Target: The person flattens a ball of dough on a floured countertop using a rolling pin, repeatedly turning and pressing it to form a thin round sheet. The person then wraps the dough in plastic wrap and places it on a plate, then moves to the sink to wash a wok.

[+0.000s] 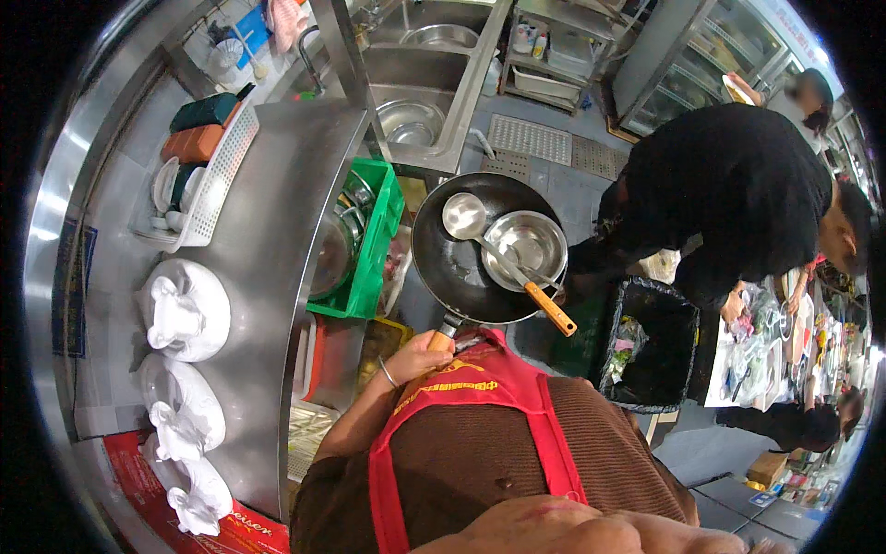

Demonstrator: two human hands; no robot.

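Note:
My left hand (420, 360) is closed around the wooden handle (439, 341) of a black wok (443, 266), held in front of my red apron (453, 391). Inside the wok, a steel bowl (509, 273) sits towards the right side. A steel ladle (462, 216) lies across the bowl's edge, its bowl end to the left and its wooden grip (550, 308) sticking out over the wok's near right rim. A second thin metal utensil shows partly beneath the ladle. My right hand is out of view.
A steel counter (277, 180) with a white basket (225, 176) runs along my left, above a green crate (393, 235) of steel pots. A double sink (450, 149) stands ahead. A person in black (720, 187) bends close at right, beside a lined bin (657, 353).

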